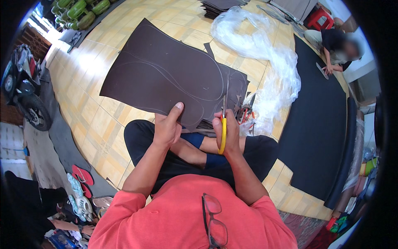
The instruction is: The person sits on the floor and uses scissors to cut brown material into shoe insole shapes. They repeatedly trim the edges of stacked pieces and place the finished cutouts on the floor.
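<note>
My left hand [166, 128] grips the lower edge of a dark brown sheet [153, 58], thumb on top and fingers underneath. Pale curved outlines, shaped like shoe soles, are drawn on the sheet. In my right hand [233, 132] is a pair of scissors with yellow handles [224, 135], fingers closed round them. The blades point away from me, at the sheet's right edge beside a drawn curve; I cannot tell how far apart they are. Brown offcuts [238, 85] lie under and right of the sheet. Tools with red-orange handles [247, 115] rest just right of my right hand.
Crumpled clear plastic [277, 74] lies on the tiled floor beyond the offcuts. A long black sheet [317, 124] spreads at the right, where another person [338, 47] works. Stacked brown sheets [219, 6] stand far off. Sandals [83, 175] and another person's arm [68, 225] are lower left.
</note>
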A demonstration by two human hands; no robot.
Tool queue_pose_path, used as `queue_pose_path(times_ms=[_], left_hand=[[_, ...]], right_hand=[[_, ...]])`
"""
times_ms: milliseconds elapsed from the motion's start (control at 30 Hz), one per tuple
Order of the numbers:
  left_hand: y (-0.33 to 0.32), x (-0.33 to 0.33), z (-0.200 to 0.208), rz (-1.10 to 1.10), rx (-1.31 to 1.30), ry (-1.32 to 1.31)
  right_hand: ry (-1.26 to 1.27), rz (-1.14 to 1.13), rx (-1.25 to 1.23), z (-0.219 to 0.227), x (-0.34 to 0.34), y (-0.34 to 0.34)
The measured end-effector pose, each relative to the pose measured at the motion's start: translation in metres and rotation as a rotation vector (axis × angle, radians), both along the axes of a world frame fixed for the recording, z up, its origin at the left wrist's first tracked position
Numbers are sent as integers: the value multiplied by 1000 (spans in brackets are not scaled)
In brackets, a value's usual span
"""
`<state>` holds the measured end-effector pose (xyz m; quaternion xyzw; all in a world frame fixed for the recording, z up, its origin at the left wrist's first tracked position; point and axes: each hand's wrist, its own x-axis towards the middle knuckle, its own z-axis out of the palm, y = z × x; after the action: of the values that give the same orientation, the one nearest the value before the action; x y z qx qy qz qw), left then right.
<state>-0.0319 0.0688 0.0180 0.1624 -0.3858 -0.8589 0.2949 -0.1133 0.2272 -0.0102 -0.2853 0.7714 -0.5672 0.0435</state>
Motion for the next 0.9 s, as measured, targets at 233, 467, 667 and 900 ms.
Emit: queue_pose_path(times_ms=[233, 467, 667, 900], left_hand=[[-15, 7, -9, 30, -10, 24], [-14, 6, -12, 9, -43, -72], [-14, 6, -17, -13, -60, -105], [-48, 35, -10, -292, -208, -438]], right_hand=[[-72, 55, 15, -11, 5, 4], [-113, 66, 8, -21, 4, 11], [-203, 89, -50, -20, 1, 27], [-252, -6, 56, -28, -12, 40]])
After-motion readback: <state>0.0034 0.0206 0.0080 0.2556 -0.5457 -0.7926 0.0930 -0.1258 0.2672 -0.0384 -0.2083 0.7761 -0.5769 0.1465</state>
